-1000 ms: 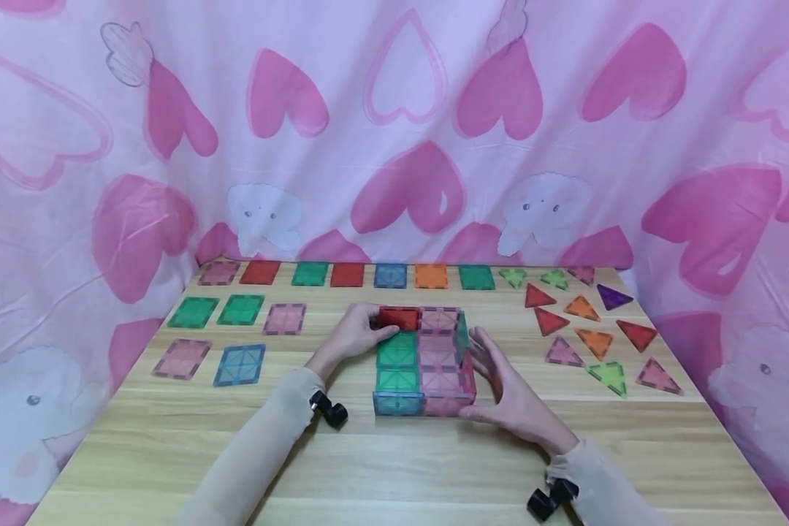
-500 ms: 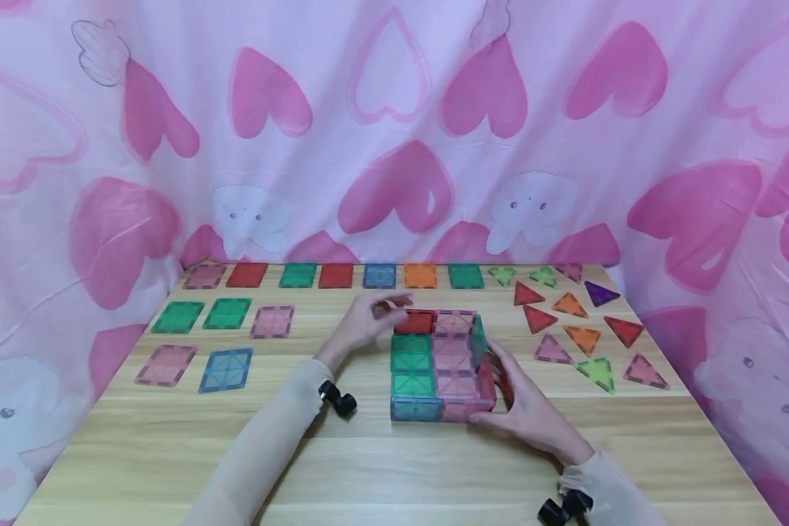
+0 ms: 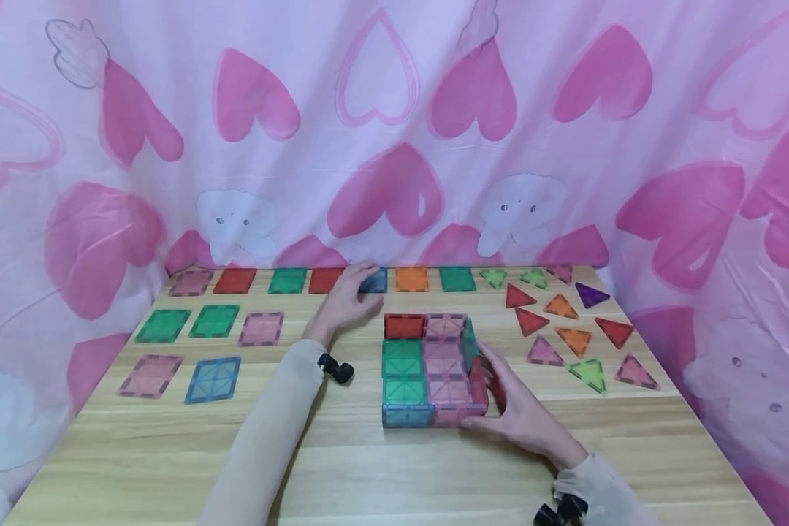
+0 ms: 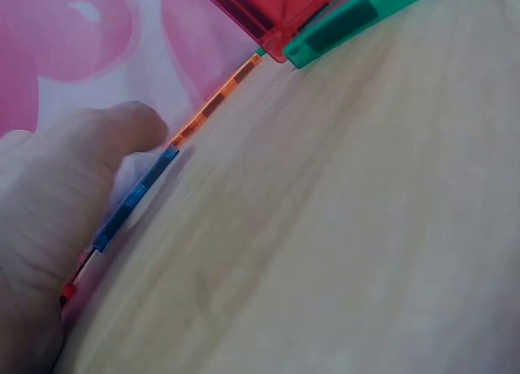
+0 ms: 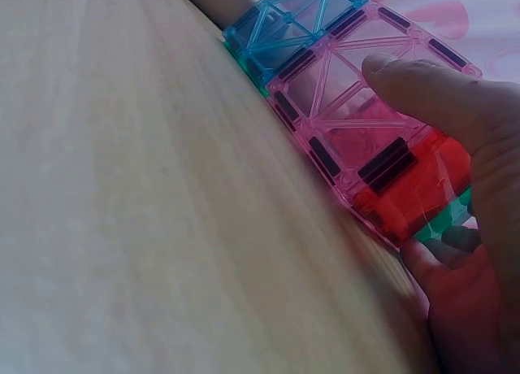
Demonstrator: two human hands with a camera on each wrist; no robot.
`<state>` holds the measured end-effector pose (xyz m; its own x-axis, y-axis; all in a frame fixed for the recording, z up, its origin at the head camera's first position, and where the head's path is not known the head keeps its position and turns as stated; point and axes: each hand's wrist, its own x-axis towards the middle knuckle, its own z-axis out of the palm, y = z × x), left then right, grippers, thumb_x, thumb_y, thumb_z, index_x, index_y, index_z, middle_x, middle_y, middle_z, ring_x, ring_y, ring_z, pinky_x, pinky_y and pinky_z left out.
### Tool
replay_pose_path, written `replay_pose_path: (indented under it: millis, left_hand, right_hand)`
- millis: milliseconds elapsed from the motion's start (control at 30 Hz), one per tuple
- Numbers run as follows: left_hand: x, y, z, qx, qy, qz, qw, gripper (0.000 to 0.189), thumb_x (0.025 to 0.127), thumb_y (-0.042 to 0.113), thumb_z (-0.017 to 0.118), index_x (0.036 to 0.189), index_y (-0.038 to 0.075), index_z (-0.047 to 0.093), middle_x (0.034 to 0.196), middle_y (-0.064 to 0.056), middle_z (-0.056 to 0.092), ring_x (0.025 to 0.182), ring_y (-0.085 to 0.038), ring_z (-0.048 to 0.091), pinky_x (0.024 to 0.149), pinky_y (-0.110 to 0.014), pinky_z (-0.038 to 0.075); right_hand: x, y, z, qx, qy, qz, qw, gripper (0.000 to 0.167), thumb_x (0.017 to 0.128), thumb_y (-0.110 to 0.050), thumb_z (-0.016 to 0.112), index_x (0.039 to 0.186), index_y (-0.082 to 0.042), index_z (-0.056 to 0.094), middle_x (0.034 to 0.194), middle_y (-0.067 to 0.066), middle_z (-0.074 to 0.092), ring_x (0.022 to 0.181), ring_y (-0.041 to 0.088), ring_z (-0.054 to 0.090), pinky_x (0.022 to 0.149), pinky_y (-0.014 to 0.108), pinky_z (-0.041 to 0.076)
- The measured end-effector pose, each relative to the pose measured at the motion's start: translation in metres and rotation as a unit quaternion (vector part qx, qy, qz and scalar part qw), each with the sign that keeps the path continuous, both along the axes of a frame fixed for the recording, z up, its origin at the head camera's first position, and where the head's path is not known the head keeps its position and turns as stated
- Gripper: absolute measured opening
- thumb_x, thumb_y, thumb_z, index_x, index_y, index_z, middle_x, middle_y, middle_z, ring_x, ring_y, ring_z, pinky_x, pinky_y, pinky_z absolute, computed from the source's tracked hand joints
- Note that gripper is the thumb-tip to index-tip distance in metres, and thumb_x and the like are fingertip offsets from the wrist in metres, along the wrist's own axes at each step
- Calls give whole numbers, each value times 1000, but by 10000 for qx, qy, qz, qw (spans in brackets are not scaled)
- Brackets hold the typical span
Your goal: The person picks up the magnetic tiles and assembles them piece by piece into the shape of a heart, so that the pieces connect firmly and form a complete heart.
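Note:
An open-topped box of translucent magnetic tiles (image 3: 444, 358) stands mid-table, with a green and pink floor and upright walls at the back, right and front. My right hand (image 3: 524, 415) holds its front right corner. In the right wrist view the thumb lies on the pink front tile (image 5: 357, 89), and the other fingers are by the red side tile (image 5: 422, 183). Behind the box, my left hand (image 3: 348, 299) reaches to the back row, its fingers over a blue square tile (image 3: 376, 282). In the left wrist view that blue tile lies flat beside the hand, its fingertips partly hidden.
Square tiles line the back edge, including an orange tile (image 3: 411, 279) and a green tile (image 3: 456, 279). More squares lie at the left, such as a blue one (image 3: 213, 380). Several triangle tiles (image 3: 573, 340) are spread at the right. A pink heart-print curtain (image 3: 381, 183) surrounds the table.
My left hand has let go of the box's back left corner and moved away to the blue tile in the back row. My right hand stays at the box's right side.

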<state>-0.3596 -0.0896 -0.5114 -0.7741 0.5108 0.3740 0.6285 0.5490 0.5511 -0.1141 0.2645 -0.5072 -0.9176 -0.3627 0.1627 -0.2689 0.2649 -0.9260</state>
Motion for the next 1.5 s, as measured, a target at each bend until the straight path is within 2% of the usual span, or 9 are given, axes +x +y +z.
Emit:
replay_pose_path:
  millis: [200,367,533,667,833,933,1133,1267,1500]
  left_hand:
    - [6,0,3,-547,9,-63,9985,60,103,36,73,152,3,63,175,-20,42,168,-39,25,135,-62,24]
    - [9,-2,4,-566,-52,163,9983,46,103,40,77,138,11,68,166,-17,51,158,-35,40,131,-59,33]
    - [10,-6,3,-575,-133,471,9971,68,94,61,84,144,18,65,152,-6,58,142,-28,48,124,-54,39]
    - [13,-8,3,-412,-137,573,9974,77,95,69,78,150,17,65,155,-6,58,143,-28,50,118,-53,47]
    - [16,-9,4,-91,188,650,9977,58,113,56,60,152,14,68,154,-10,64,144,-33,57,119,-55,50]
    - [17,-8,5,138,382,694,9968,43,116,43,60,144,14,74,145,-10,72,138,-32,65,119,-52,52]
    - [23,-9,5,440,571,923,9931,28,110,26,73,127,4,78,120,-16,80,110,-34,77,99,-52,64]
    - [29,-12,4,709,546,1106,9898,30,100,18,82,125,1,79,118,-18,81,108,-35,78,97,-53,65]
    - [43,-16,2,1063,58,345,9937,59,92,3,78,150,8,69,131,-12,79,117,-30,76,99,-51,63]
  right_hand:
    - [3,-1,3,144,-7,-140,9998,127,86,-22,100,180,-28,14,179,14,32,162,40,38,122,14,35]
    - [1,-3,6,204,-76,-140,9997,127,85,-24,100,180,-29,15,178,10,32,162,38,39,122,14,34]
    - [-1,-5,6,197,-100,-95,9997,127,85,-24,101,179,-29,15,178,10,33,162,36,40,122,14,34]
    - [-1,-5,7,257,-46,-61,9996,127,86,-25,100,179,-27,15,178,12,32,161,38,39,122,14,34]
    - [-1,-5,8,250,46,11,9997,126,86,-23,99,180,-25,14,177,15,32,161,42,39,122,14,34]
    - [-1,-4,7,201,46,34,9998,125,87,-22,99,180,-25,15,177,15,31,161,43,39,122,14,34]
    - [0,-4,6,126,27,47,9999,124,88,-19,98,179,-26,15,178,16,30,161,44,38,122,14,35]
    - [0,-3,6,216,61,3,9997,124,88,-22,98,180,-27,15,178,16,30,161,44,38,121,13,34]
    - [1,0,6,282,113,-43,9995,124,88,-21,98,180,-28,14,178,15,29,161,44,39,121,13,35]
